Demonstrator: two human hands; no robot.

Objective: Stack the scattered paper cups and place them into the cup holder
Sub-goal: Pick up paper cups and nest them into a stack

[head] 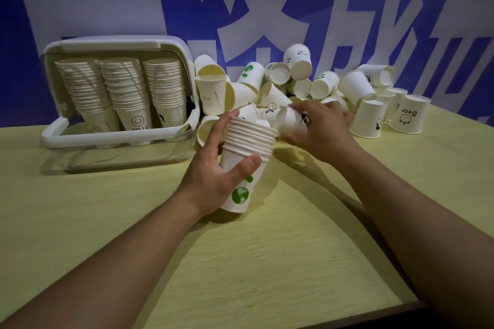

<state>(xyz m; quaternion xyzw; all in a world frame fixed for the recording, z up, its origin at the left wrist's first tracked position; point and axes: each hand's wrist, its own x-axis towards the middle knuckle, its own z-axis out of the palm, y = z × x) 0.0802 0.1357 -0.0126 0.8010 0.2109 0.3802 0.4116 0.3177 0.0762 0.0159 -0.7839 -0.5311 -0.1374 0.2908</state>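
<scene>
We gripped a nested stack of cups (247, 147) in our left hand (213, 176); our right hand (320, 128) held a single cup (290, 120) beside its top; the cup holder (120, 93) stood left.

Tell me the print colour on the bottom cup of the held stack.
Green globe print on white, head view.

Both forearms are bare from the bottom edge of the view up to the wrists, with no sleeve showing. The left hand (213, 176) and right hand (320, 131) wear no gloves, rings, watch or bands. The thumbnail on the left hand is short and unpainted.
</scene>
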